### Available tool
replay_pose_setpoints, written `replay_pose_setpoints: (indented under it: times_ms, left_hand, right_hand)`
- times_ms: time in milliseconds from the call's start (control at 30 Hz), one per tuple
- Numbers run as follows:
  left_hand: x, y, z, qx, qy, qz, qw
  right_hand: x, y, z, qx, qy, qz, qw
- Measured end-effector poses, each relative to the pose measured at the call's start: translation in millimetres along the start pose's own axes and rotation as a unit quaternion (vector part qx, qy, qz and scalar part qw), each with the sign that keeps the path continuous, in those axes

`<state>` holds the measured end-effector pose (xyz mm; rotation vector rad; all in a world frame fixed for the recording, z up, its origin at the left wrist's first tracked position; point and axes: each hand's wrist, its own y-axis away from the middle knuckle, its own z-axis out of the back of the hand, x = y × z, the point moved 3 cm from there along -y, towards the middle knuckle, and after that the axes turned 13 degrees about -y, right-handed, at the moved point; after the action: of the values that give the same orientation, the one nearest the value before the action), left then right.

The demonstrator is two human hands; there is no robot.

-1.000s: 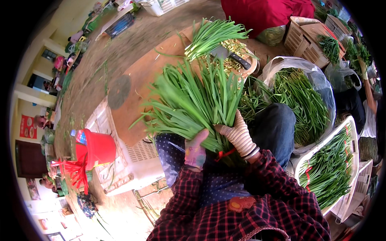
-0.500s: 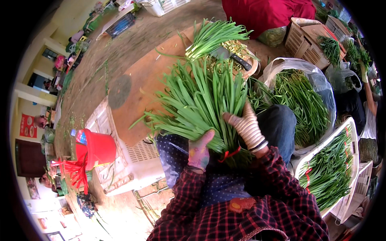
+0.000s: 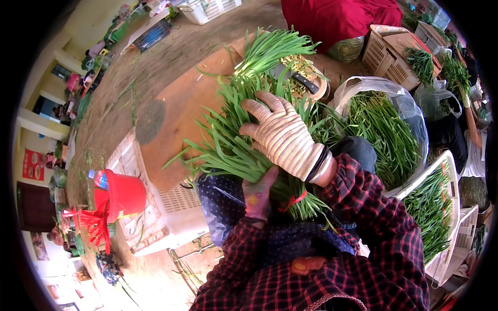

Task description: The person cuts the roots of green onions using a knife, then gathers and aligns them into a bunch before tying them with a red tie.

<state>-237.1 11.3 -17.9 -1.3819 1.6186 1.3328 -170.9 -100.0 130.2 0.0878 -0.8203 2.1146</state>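
Over my lap lies a big bundle of garlic chives (image 3: 228,150), bound near its stem end by a red tie (image 3: 294,200). My left hand (image 3: 258,196), in a pinkish-grey glove, is closed round the lower left of the bundle with the thumb on top. Spread across the upper side of the leaves is my right hand (image 3: 285,135), in a striped cream glove, its fingers apart. Beyond the bundle, a second bunch of chives (image 3: 275,49) rests beside a knife (image 3: 295,78) with a black handle. Part of the blade is hidden by leaves.
To the right stand a clear plastic bag of greens (image 3: 384,140) and a white crate (image 3: 453,207) with tied bundles. A brown board (image 3: 181,119) lies ahead on the left, near a red bucket (image 3: 127,194) with red ties (image 3: 98,225) hanging at its side.
My right hand has moved from the bundle's right side up and left onto the leaves, fingers spreading. The tied stem end shows more now. My left hand keeps its grip.
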Motion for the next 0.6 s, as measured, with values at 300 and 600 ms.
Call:
replay_pose_setpoints:
  times_ms: [300,600]
  left_hand:
    - [-4.4,3.7,-7.4,0.011,0.014,0.006,1.0]
    - [-30.7,-19.4,46.2,-0.005,0.104,0.07,0.992]
  right_hand:
    - [-10.6,-3.9,-0.1,0.006,0.01,0.064,0.998]
    - [-10.2,42.6,51.4,-0.171,-0.326,-0.145,0.918]
